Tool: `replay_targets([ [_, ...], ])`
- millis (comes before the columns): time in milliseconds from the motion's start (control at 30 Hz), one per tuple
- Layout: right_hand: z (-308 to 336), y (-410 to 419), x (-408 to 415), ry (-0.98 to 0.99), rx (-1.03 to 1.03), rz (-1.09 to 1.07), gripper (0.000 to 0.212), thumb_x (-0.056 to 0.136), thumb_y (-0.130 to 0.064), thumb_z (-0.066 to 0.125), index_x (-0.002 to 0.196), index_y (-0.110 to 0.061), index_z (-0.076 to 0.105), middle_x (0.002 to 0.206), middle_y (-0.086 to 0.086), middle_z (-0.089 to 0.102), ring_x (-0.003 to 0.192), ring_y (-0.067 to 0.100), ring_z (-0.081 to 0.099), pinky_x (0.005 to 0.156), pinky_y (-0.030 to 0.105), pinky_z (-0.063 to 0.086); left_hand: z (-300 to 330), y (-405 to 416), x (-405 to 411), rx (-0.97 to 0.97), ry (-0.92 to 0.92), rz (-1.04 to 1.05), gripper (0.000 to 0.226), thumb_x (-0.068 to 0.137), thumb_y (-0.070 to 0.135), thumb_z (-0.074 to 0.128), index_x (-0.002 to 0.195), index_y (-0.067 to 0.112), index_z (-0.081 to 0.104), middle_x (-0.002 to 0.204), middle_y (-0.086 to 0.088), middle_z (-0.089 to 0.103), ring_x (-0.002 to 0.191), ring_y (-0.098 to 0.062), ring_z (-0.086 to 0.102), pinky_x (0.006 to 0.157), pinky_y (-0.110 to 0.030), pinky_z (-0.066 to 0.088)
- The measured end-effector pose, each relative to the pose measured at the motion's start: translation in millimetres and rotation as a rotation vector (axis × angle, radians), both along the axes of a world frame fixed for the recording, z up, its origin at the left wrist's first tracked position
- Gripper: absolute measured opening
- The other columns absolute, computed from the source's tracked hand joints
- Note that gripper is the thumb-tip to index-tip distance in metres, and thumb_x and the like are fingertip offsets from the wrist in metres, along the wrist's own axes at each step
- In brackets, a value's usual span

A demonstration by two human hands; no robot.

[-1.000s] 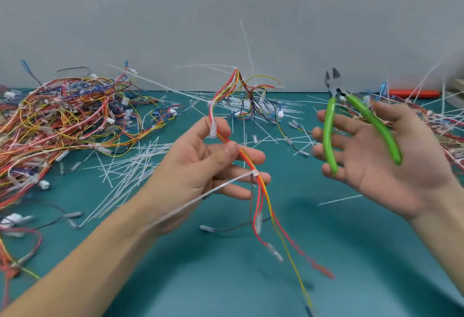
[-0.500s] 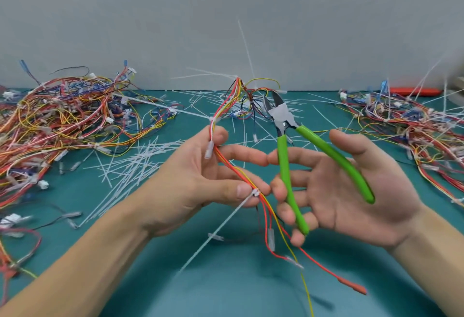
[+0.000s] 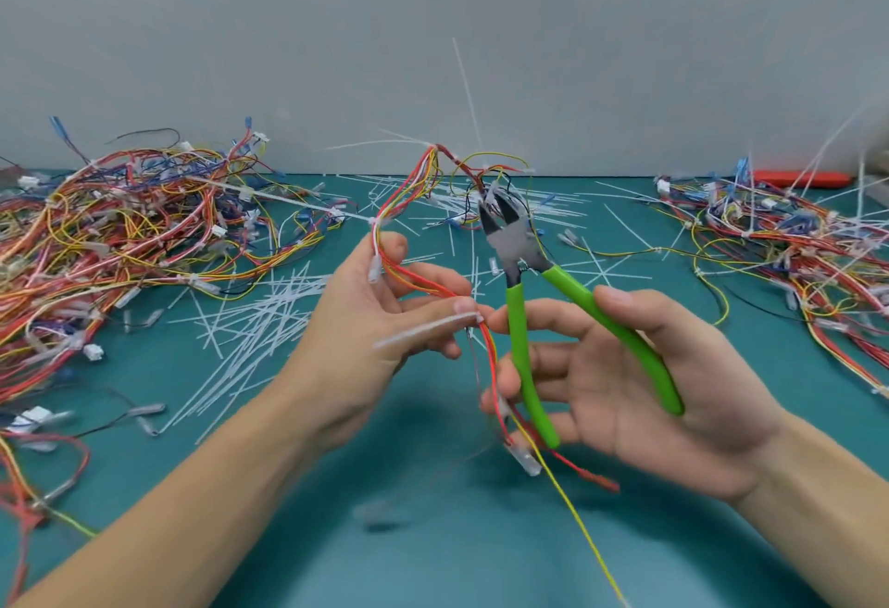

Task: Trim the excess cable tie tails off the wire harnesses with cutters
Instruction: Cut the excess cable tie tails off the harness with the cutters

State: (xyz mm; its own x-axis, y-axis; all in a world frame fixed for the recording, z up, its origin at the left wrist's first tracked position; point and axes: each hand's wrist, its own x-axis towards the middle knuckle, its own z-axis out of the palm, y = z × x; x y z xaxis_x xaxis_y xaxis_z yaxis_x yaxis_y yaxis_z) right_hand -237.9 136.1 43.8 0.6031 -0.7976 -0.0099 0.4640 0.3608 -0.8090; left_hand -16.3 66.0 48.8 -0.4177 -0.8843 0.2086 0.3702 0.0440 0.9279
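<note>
My left hand [image 3: 375, 319] pinches a red, orange and yellow wire harness [image 3: 409, 193] at a white cable tie, held above the table. The tie's long white tail [image 3: 423, 331] sticks out to the left across my palm. My right hand [image 3: 620, 376] holds green-handled cutters [image 3: 524, 319] with thumb on one handle and fingers round the other. The black jaws [image 3: 500, 213] stand open and point up, above and right of the tie. More uncut tails rise from the harness top [image 3: 466, 97].
A large pile of wire harnesses [image 3: 120, 232] fills the table's left side and another pile [image 3: 793, 232] lies at the right. Cut white tie tails [image 3: 260, 319] litter the teal mat in the middle. A red object [image 3: 798, 179] lies at the back right.
My right hand has brought the cutters from the right in toward the left hand. The tie tail has swung from pointing down-left to lying almost level.
</note>
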Motion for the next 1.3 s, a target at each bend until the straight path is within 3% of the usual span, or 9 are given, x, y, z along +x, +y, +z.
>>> replay_targets([
  [200,-1,-3,-2,-0.182,0.148,-0.091,0.058,0.095,-0.048,0.059,0.138,-0.008,0.063,0.11,0.022,0.066,0.107,0.038,0.061,0.088,0.044,0.052,-3,0,1,0.132,-0.021,-0.067,0.047,0.074,0.013,0.084,0.105,0.014,0.049,0.101,-0.02,0.077,0.083,-0.03,0.077,0.058,-0.028,0.059],
  [433,-1,-3,-4,-0.234,0.216,-0.145,0.056,0.097,-0.049,0.054,0.135,-0.009,0.065,0.111,0.021,0.069,0.106,0.038,0.066,0.087,0.045,0.055,-7,3,-2,0.133,-0.024,-0.143,0.025,0.076,0.018,0.08,0.101,0.018,0.076,0.11,-0.018,0.076,0.092,-0.029,0.077,0.069,-0.03,0.061],
  [600,-1,-3,-1,-0.161,0.162,-0.092,0.058,0.1,-0.049,0.051,0.139,-0.007,0.06,0.113,0.023,0.067,0.112,0.042,0.061,0.092,0.05,0.052,-12,5,-5,0.201,0.008,-0.182,0.024,0.08,0.018,0.077,0.103,0.018,0.079,0.104,-0.012,0.078,0.087,-0.021,0.076,0.072,-0.029,0.06],
  [733,0,-2,-6,-0.031,0.095,-0.138,0.063,0.1,-0.053,0.05,0.141,-0.006,0.059,0.115,0.026,0.066,0.12,0.043,0.057,0.101,0.057,0.051,-13,5,-9,0.25,0.054,-0.183,0.018,0.079,0.018,0.076,0.098,0.018,0.08,0.097,-0.008,0.077,0.079,-0.016,0.073,0.069,-0.029,0.059],
  [800,2,-2,-7,0.073,0.053,-0.215,0.065,0.099,-0.056,0.05,0.139,-0.006,0.062,0.114,0.029,0.067,0.12,0.045,0.059,0.096,0.054,0.055,-11,3,-7,0.241,0.065,-0.161,0.015,0.079,0.019,0.076,0.094,0.019,0.08,0.092,-0.005,0.076,0.074,-0.013,0.071,0.068,-0.027,0.058],
  [933,0,0,-1,0.503,-0.194,-0.526,0.048,0.095,-0.056,0.051,0.122,-0.022,0.073,0.106,0.017,0.073,0.102,0.038,0.072,0.095,0.057,0.059,-8,-2,-4,0.17,0.035,-0.031,0.009,0.081,0.015,0.071,0.085,0.017,0.078,0.083,-0.004,0.073,0.067,-0.011,0.064,0.064,-0.023,0.055],
  [1000,-2,3,2,0.789,-0.426,-0.651,0.035,0.089,-0.058,0.057,0.114,-0.037,0.071,0.103,0.002,0.073,0.094,0.023,0.071,0.089,0.041,0.06,-8,-3,-4,0.125,0.017,0.066,0.006,0.079,0.011,0.071,0.081,0.014,0.076,0.081,-0.007,0.072,0.064,-0.013,0.062,0.064,-0.023,0.055],
  [1100,-7,6,2,1.098,-0.652,-0.701,0.035,0.088,-0.063,0.052,0.118,-0.048,0.064,0.105,-0.018,0.068,0.097,0.009,0.063,0.08,0.013,0.047,-6,-3,-3,0.073,-0.019,0.212,0.006,0.078,0.008,0.075,0.079,0.014,0.075,0.077,-0.009,0.071,0.06,-0.014,0.059,0.061,-0.022,0.052],
  [1300,-11,5,0,1.173,-0.7,-0.705,0.027,0.094,-0.056,0.052,0.119,-0.055,0.058,0.111,-0.022,0.065,0.105,0.005,0.061,0.082,0.007,0.043,-2,-1,-3,-0.105,-0.111,0.416,0.009,0.085,-0.002,0.076,0.088,0.006,0.074,0.064,-0.001,0.068,0.056,-0.011,0.058,0.059,-0.02,0.05],
])
